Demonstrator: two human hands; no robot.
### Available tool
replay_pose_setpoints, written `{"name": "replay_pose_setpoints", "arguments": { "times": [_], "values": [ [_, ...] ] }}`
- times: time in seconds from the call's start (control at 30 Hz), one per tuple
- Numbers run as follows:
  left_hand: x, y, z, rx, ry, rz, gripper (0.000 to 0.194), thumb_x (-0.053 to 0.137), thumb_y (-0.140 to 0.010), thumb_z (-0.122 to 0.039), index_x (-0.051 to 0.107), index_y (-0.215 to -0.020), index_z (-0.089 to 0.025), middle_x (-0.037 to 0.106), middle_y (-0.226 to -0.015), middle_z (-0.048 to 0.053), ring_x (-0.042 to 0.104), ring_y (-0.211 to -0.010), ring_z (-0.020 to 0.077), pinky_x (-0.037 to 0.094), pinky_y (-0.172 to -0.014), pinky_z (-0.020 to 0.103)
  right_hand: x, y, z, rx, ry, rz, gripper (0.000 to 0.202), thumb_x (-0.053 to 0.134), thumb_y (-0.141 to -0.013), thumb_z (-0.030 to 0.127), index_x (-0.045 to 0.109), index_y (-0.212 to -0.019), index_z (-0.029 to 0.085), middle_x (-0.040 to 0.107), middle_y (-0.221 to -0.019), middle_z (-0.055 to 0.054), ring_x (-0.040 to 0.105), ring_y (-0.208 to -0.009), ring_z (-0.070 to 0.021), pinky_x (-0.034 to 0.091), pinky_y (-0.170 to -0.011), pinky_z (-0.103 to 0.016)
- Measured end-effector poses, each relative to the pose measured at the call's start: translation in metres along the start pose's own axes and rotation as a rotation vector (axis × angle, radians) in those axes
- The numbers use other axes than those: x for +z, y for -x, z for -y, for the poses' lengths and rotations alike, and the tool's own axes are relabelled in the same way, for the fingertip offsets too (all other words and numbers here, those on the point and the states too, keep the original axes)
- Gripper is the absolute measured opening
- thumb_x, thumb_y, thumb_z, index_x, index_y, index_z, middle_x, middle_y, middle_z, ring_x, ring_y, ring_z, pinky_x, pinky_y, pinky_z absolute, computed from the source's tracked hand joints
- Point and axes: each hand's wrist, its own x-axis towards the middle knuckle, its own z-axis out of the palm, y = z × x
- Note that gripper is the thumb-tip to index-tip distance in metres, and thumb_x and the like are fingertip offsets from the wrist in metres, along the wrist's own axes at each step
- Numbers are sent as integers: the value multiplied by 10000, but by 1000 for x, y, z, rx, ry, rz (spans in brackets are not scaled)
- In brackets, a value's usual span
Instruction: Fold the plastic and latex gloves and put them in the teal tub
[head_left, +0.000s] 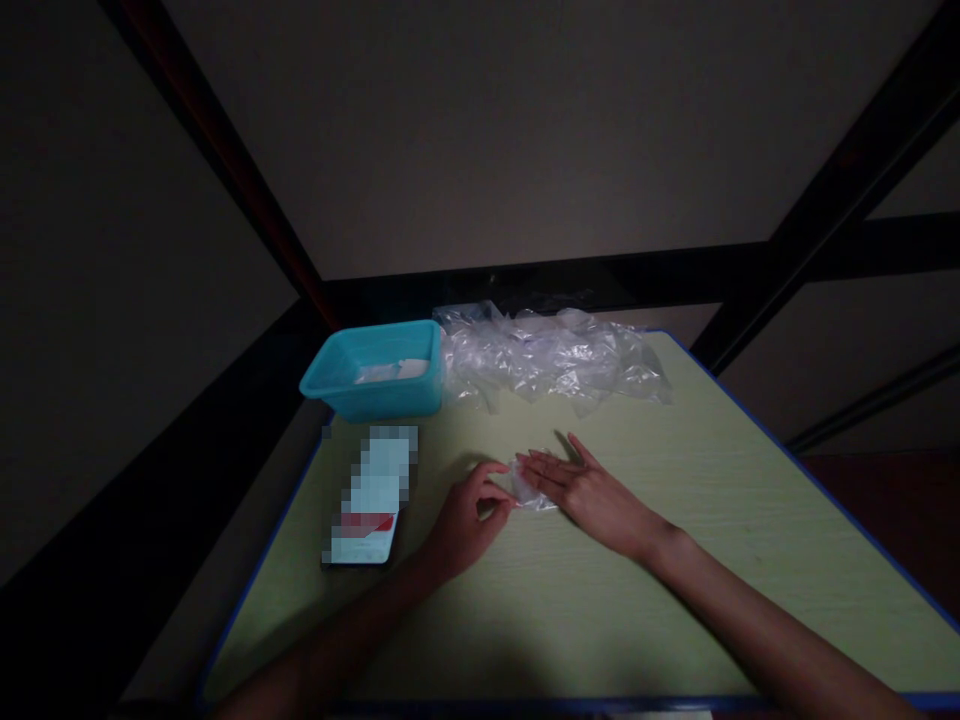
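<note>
A small clear plastic bag (537,501) lies flat on the table, with something whitish inside that I cannot make out. My left hand (471,515) is at its left edge; thumb and a fingertip meet on the lower left corner, and the index finger reaches toward the upper left. Across the bag's upper right part, my right hand (592,497) lies palm down with fingers stretched and thumb apart. Those fingers cover much of the bag.
Behind the hands, a pile of crumpled clear plastic bags (555,355) stretches along the table's far edge. A turquoise plastic basket (386,402) with white pieces inside stands at the far left. A phone (375,490) with a blurred, lit screen lies left of my hands. The table (675,620) is blue-edged.
</note>
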Motion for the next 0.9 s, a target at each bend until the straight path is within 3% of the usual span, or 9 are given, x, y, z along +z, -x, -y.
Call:
{"name": "replay_pose_setpoints", "arguments": {
  "times": [0.13,0.27,0.4,0.53,0.9],
  "values": [
    [-1,0,-1,8,5,4,264,531,-713,-100,487,-965,-168,701,-718,18,673,-721,160,495,-697,268,-5,3,-3,36,-113,101,506,326,-857,13,409,-1323,192,394,-1392,-73,368,-1278,-211,200,-1051,-577],
    [0,1,-1,-6,27,14,245,528,-715,-121,492,-954,-160,703,-720,32,670,-715,165,493,-695,274,-8,5,-5,46,-168,174,522,347,-864,74,329,-1372,194,322,-1433,-68,290,-1319,-213,138,-1062,-579],
    [-1,0,-1,-36,36,19,231,540,-712,-132,500,-937,-166,701,-719,26,670,-728,171,491,-698,271,-7,6,-7,26,-181,209,501,366,-923,322,268,-1400,206,261,-1457,-73,210,-1348,-237,110,-1069,-568],
    [-2,0,-2,-59,44,29,220,536,-712,-123,504,-925,-167,701,-730,31,669,-747,173,487,-709,271,-8,7,-8,5,-173,234,639,373,-880,529,248,-1408,192,232,-1466,-100,156,-1358,-280,114,-1057,-589],
    [-2,0,-4,-1,28,-1,174,521,-718,-133,521,-889,-160,666,-684,13,648,-676,155,483,-646,251,-3,10,-12,-55,-111,166,589,456,-835,547,318,-1370,343,220,-1481,-84,164,-1345,-346,193,-1004,-631]
  ]
}}
